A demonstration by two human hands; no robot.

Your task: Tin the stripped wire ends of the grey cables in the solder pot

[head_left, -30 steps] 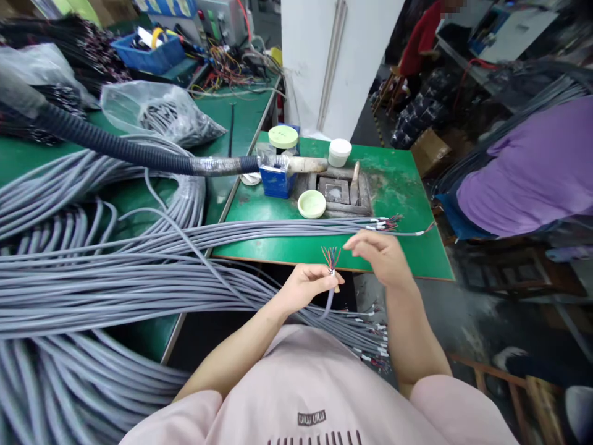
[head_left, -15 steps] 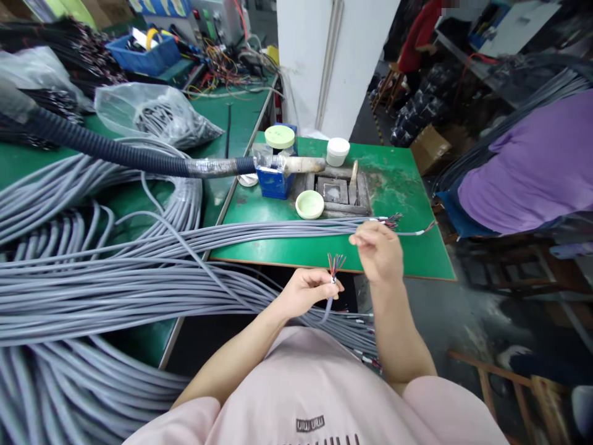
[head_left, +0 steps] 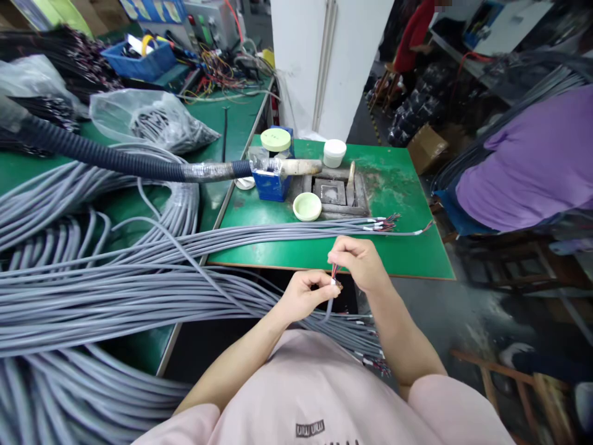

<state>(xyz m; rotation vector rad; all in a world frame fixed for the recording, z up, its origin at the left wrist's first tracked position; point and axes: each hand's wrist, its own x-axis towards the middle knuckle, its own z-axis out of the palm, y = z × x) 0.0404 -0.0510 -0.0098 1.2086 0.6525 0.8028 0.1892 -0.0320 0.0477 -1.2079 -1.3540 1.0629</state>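
My left hand (head_left: 309, 295) pinches a grey cable (head_left: 330, 307) just below its stripped end, where a white band circles the sheath. Thin coloured wires (head_left: 334, 271) stick up from that end. My right hand (head_left: 356, 258) is closed over the tips of these wires, thumb against fingers. Beyond my hands, a bundle of grey cables (head_left: 273, 231) lies across the green table, its stripped ends (head_left: 386, 224) fanned out at the right. More grey cables (head_left: 139, 303) run under my left forearm, their ends hanging near my lap.
A ridged hose (head_left: 115, 159) reaches over the table to a blue box (head_left: 271, 185). Close by are a solder pot (head_left: 330, 193), a pale green bowl (head_left: 307, 206) and a white lidded tub (head_left: 334, 152). A person in purple (head_left: 542, 161) sits at the right.
My right hand has come down and left from above the table onto the coloured wires, closing over their tips. My left hand keeps its hold on the cable.
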